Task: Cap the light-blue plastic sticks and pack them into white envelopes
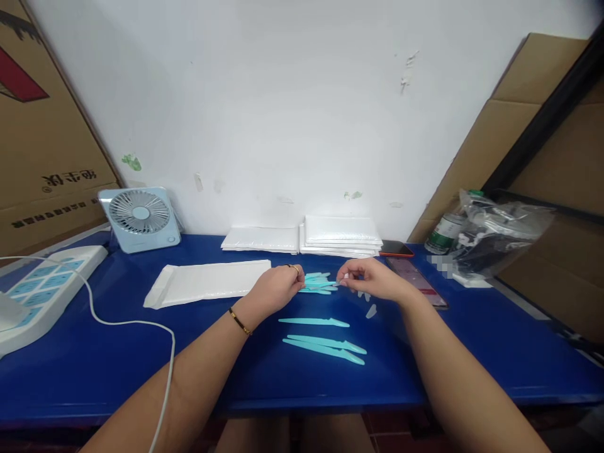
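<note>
While between left hand (pixel 282 286) and right hand (pixel 372 277), one turquoise razor (pixel 323 286), either end in a pinched-tight grip

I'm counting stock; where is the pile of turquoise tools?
In the head view, the pile of turquoise tools lies near the centre, between the left hand and right hand, beyond three separate turquoise tools.

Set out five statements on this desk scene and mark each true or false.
1. Three turquoise sticks lie nearer the person than the turquoise pile. True.
2. The left hand has a bracelet at its wrist. True.
3. The right hand grips the white cable. False: it is at the right end of the pile.
4. The blue fan stands right of both hands. False: it is to their left.
5. White packets are stacked near the wall. True.
</note>
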Demonstrator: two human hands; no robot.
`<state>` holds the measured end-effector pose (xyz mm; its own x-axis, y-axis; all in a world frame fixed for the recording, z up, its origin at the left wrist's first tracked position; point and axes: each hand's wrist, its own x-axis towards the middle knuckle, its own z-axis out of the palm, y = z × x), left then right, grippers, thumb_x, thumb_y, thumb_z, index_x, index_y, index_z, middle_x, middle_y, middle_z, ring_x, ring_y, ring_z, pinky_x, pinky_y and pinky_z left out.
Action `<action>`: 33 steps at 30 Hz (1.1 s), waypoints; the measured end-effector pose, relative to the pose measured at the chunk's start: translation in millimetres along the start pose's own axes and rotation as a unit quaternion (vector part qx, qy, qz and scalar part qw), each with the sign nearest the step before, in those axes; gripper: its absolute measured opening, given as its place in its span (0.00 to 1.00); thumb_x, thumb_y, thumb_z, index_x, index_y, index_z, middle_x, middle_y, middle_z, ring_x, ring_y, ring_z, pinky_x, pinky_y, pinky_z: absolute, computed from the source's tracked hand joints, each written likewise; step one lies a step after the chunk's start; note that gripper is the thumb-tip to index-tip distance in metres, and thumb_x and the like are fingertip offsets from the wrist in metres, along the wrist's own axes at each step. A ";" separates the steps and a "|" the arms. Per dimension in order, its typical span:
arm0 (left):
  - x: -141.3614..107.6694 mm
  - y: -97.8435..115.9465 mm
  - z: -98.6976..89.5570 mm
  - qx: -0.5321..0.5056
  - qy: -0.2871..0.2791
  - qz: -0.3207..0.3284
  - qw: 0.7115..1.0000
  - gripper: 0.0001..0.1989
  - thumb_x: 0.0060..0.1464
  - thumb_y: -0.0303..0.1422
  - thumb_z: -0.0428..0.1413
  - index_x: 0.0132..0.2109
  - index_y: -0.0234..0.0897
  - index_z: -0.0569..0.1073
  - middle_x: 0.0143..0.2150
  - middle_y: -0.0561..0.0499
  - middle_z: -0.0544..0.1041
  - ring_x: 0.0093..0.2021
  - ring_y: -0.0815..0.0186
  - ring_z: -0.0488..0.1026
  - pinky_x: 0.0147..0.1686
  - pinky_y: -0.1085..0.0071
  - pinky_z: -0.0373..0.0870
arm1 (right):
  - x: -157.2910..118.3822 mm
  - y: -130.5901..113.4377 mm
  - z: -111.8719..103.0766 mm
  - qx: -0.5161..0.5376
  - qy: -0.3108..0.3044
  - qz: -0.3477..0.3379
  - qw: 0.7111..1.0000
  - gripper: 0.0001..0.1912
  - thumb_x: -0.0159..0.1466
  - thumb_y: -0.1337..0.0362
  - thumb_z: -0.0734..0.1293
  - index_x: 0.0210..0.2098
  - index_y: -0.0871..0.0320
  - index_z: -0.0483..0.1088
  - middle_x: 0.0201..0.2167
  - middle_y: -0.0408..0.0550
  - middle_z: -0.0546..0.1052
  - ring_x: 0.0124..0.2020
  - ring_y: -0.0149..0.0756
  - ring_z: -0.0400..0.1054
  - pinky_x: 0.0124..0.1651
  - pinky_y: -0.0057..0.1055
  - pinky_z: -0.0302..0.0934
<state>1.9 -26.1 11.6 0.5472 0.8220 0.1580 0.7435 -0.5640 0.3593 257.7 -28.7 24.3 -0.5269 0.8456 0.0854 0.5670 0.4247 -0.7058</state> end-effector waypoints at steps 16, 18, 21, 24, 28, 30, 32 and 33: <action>-7.4 13.5 7.0 -0.020 -0.072 0.100 0.992 0.14 0.47 0.43 0.58 0.39 0.40 0.73 0.37 0.51 0.74 0.35 0.65 0.69 0.31 0.72 0.62 | -16.9 15.0 -23.7 -0.116 -0.163 0.072 0.977 0.13 0.45 0.63 0.72 0.31 0.56 0.76 0.26 0.42 0.72 0.25 0.30 0.64 0.26 0.24 0.55; -9.7 16.0 11.0 -0.020 -0.113 0.109 0.987 0.12 0.47 0.42 0.58 0.35 0.40 0.74 0.34 0.52 0.74 0.32 0.66 0.69 0.29 0.72 0.60 | -16.3 19.3 -18.7 -0.147 -0.204 0.106 0.962 0.11 0.42 0.66 0.73 0.28 0.56 0.76 0.23 0.41 0.72 0.23 0.29 0.64 0.25 0.24 0.54; -10.2 15.4 16.3 -0.021 -0.123 0.097 0.988 0.08 0.50 0.38 0.56 0.31 0.39 0.73 0.30 0.52 0.74 0.30 0.66 0.69 0.26 0.73 0.57 | -10.1 19.2 -5.5 -0.180 -0.199 0.096 0.958 0.07 0.42 0.68 0.71 0.24 0.57 0.75 0.22 0.41 0.73 0.23 0.30 0.64 0.24 0.24 0.53; -7.2 9.7 16.1 -0.048 -0.082 0.049 0.994 0.08 0.52 0.37 0.53 0.32 0.39 0.72 0.29 0.52 0.74 0.29 0.66 0.68 0.25 0.73 0.57 | -4.6 12.2 2.3 -0.151 -0.172 0.071 0.971 0.04 0.46 0.68 0.68 0.24 0.58 0.73 0.21 0.41 0.73 0.22 0.29 0.65 0.24 0.24 0.54; -1.5 -1.5 10.1 -0.157 -0.017 -0.021 0.987 0.10 0.53 0.40 0.51 0.35 0.38 0.70 0.29 0.52 0.74 0.28 0.67 0.69 0.26 0.73 0.60 | -0.3 4.5 1.2 0.018 -0.028 0.054 0.998 0.08 0.54 0.62 0.66 0.33 0.58 0.71 0.21 0.42 0.74 0.23 0.31 0.68 0.26 0.26 0.61; 0.5 -5.6 7.8 -0.203 0.000 -0.039 0.978 0.12 0.53 0.43 0.51 0.35 0.38 0.69 0.29 0.53 0.73 0.28 0.68 0.69 0.26 0.74 0.61 | 1.4 4.7 -1.6 0.103 0.062 0.050 0.992 0.12 0.55 0.58 0.67 0.35 0.59 0.70 0.22 0.44 0.75 0.24 0.33 0.70 0.29 0.28 0.65; 2.1 -8.1 6.9 -0.236 0.004 -0.047 0.971 0.14 0.52 0.44 0.51 0.35 0.37 0.69 0.29 0.53 0.72 0.28 0.68 0.68 0.25 0.74 0.62 | 2.5 7.2 -4.4 0.161 0.124 0.047 0.978 0.14 0.53 0.56 0.69 0.33 0.60 0.70 0.24 0.47 0.77 0.28 0.36 0.73 0.34 0.31 0.67; 2.8 -9.0 6.9 -0.248 0.004 -0.050 0.967 0.14 0.51 0.45 0.52 0.35 0.37 0.70 0.28 0.53 0.72 0.27 0.68 0.67 0.25 0.74 0.62 | 2.9 8.8 -5.5 0.182 0.144 0.046 0.972 0.15 0.51 0.56 0.71 0.32 0.60 0.71 0.25 0.48 0.78 0.30 0.37 0.73 0.36 0.33 0.68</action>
<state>-0.6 -19.3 2.5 0.4775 0.8721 0.1065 0.5153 -0.3762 0.7700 264.6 -20.8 22.2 -0.2550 0.9525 0.1666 0.3144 0.2446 -0.9172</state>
